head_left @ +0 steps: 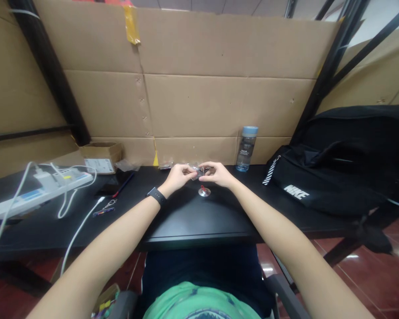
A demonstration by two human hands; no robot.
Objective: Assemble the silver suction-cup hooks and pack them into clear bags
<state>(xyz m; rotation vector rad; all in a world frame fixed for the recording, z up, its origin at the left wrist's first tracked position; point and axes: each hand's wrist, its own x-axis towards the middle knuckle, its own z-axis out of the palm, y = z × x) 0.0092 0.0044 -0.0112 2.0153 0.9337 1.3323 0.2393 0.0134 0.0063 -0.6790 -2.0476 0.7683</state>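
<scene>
My left hand and my right hand meet over the black desk, thumbs and fingers pinched toward each other. Between the fingertips is a small, shiny, crinkled plastic packet with something dark in it; its contents are too small to make out. Both hands grip this packet, the left from its left side and the right from its right. Just beneath my right hand lies a round silver metal disc with a red cord at its top. A dark watch is on my left wrist.
Several clear plastic wrappers lie behind the hands. A water bottle stands at the back right, beside a black bag. On the left are a power strip, white cables, a small cardboard box, a phone, a pen and a keychain.
</scene>
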